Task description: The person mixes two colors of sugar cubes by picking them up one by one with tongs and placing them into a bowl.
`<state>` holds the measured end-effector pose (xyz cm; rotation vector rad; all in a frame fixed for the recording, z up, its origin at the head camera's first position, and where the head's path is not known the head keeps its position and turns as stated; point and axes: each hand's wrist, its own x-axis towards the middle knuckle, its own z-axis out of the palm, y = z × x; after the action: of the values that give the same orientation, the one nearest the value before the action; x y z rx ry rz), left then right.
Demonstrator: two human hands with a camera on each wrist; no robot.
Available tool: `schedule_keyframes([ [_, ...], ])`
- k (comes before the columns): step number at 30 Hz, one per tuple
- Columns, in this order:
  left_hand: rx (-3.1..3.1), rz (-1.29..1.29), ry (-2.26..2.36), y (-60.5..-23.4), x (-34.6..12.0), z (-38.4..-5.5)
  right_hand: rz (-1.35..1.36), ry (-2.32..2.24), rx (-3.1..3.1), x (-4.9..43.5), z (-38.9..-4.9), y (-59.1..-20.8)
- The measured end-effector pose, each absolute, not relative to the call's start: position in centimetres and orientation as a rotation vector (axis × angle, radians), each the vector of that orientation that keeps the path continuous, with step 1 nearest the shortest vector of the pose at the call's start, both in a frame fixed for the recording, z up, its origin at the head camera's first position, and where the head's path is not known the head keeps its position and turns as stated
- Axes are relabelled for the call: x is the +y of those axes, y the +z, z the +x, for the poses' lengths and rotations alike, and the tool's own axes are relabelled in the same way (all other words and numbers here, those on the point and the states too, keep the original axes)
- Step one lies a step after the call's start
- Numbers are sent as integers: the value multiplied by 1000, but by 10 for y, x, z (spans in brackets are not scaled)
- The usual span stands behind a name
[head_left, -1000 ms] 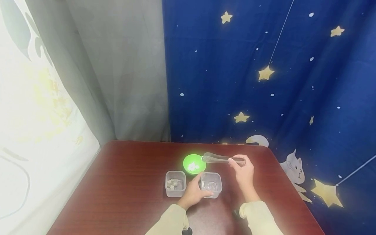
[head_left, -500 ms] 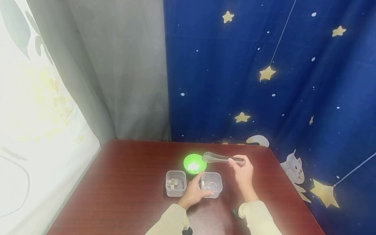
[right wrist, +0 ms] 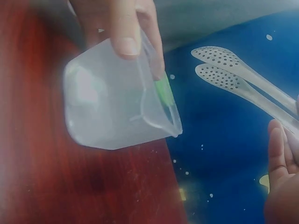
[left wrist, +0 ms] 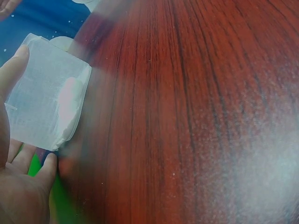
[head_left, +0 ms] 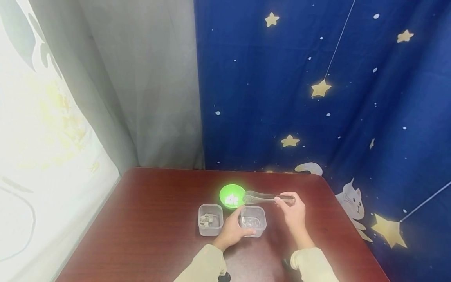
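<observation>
My left hand [head_left: 232, 230] grips a clear square plastic tub [head_left: 254, 221] by its sides, thumb at the near side. A small whitish piece [head_left: 244, 220] shows inside this tub at its left. In my right hand [head_left: 294, 211] are metal tongs [right wrist: 252, 86], pinched between thumb and fingers, with perforated ends slightly apart. Those ends point left, between the tub and the right rim of a green bowl [head_left: 224, 191]. Several white pieces [head_left: 231, 199] lie in the bowl. In the right wrist view the gap between the tong ends shows nothing held.
A second clear square tub [head_left: 217, 227], holding several pale cubes [head_left: 206, 220], stands left of my left hand. All sit on a dark red wooden table [head_left: 158, 219]. A blue star-patterned curtain [head_left: 246, 98] and a grey curtain [head_left: 158, 98] hang behind the table.
My right hand has lowered the tongs toward me, from beside the bowl's upper right rim to nearer the gripped tub. The left hand and both tubs have stayed put.
</observation>
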<state>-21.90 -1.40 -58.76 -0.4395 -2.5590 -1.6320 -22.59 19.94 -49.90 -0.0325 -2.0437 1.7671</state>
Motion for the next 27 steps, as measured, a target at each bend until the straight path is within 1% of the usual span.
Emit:
schedule_keyframes([
  [13, -2542, -457, -1647, -589, -13, -220, -30, 1670, -2139, 206, -217, -517],
  [27, -2578, -427, -1616, -586, -12, -219, -9, 1640, -2254, 209, -210, -521],
])
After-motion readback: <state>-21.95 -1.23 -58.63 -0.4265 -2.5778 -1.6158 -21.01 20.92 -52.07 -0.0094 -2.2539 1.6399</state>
